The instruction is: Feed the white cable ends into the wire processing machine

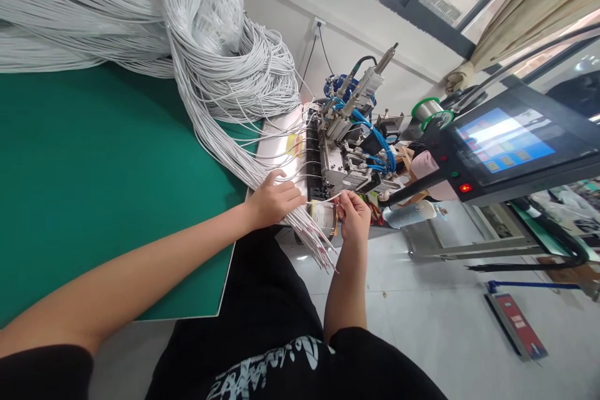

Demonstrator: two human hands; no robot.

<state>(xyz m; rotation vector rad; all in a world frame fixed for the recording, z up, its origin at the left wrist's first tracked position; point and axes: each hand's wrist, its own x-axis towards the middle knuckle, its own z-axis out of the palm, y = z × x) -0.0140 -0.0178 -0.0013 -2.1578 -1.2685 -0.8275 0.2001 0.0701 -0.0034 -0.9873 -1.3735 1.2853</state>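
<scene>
My left hand [276, 200] is closed over a bundle of white cables [225, 153] near the table's corner. Past my fingers the cut cable ends [315, 240] fan out, with some reddish tips among them. My right hand [352, 214] pinches a single white cable [325, 200] that stretches across from the left hand. Just above the right hand stands a wire-processing machine [335, 162] with metal clamps and blue air hoses. Several separate cables run into its black feed strip [315, 156] over a metal plate [276, 131].
Large coils of white cable [225, 62] lie on the green table [94, 187]. A control screen [509, 140] on an arm stands at the right, by a spool of wire [429, 114]. A clear cylinder [323, 217] sits below the machine's near end.
</scene>
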